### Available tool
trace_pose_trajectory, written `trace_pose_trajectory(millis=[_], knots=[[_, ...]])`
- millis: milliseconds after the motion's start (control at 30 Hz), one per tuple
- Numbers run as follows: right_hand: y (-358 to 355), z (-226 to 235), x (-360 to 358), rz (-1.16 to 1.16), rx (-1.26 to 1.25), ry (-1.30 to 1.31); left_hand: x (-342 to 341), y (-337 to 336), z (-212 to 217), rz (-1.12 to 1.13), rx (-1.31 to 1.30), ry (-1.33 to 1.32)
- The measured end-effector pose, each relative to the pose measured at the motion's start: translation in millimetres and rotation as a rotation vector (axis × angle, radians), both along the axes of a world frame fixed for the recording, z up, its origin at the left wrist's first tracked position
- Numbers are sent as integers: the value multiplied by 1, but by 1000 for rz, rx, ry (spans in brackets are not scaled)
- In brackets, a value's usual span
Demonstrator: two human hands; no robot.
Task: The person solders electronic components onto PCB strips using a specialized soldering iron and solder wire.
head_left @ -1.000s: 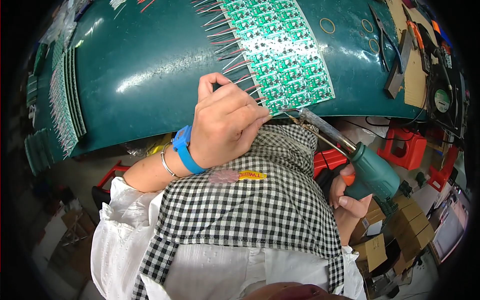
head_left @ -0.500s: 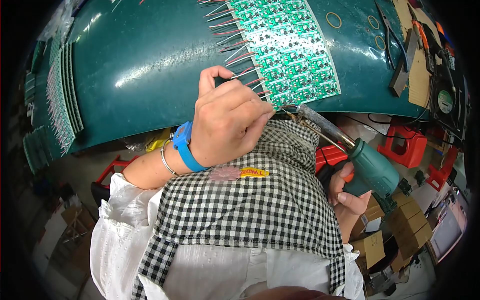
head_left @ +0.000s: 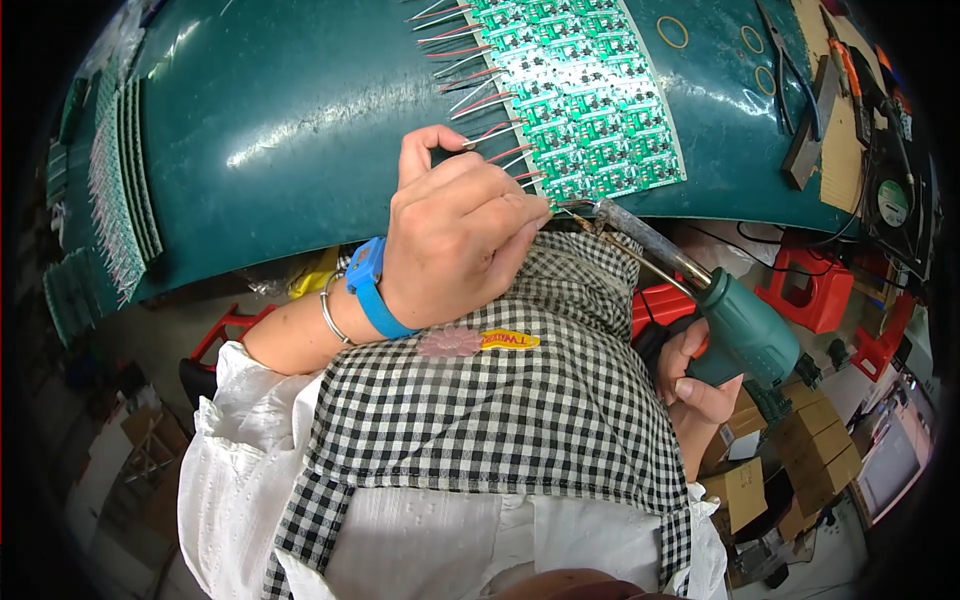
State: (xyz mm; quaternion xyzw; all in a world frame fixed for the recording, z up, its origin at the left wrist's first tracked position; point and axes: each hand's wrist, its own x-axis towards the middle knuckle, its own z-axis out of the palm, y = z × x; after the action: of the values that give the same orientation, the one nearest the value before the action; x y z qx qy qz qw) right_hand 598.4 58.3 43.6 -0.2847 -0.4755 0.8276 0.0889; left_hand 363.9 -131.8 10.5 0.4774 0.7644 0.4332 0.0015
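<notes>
Board (head_left: 580,95) shifted up | left hand (head_left: 455,235) at its lower edge | soldering gun (head_left: 735,320) beside

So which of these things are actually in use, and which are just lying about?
In use:
left hand
right hand
green-handled soldering gun
green circuit-board panel with wire leads

Lying about:
stacked green boards
black pliers
small black fan
red plastic stools

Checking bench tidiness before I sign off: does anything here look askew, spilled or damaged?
Nothing stands out. The green circuit board panel lies flat on the green mat, its wires fanned left. The left hand pinches at its near edge, and the right hand holds the soldering gun there.
</notes>
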Motion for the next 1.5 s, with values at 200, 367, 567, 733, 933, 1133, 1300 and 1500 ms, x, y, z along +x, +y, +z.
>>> trace_pose_trajectory(millis=[200,367,567,733,933,1133,1300,1500], knots=[[3,-4,4,18,-37,33,2,4,1,0,18,14],[1,-4,3,32,-26,10,1,1,1,12,8,17],[4,-6,-2,53,-62,135,2,-1,1,11,12,16],[0,1,-8,28,7,130,3,-2,1,17,14,32],[-3,-4,-1,-21,34,17,3,-1,1,14,10,32],[-2,-5,0,9,69,8,3,-1,2,8,4,33],[8,-7,-5,54,8,190,3,-2,2,4,13,48],[8,-8,-7,120,31,243,3,-2,2,5,-4,57]])
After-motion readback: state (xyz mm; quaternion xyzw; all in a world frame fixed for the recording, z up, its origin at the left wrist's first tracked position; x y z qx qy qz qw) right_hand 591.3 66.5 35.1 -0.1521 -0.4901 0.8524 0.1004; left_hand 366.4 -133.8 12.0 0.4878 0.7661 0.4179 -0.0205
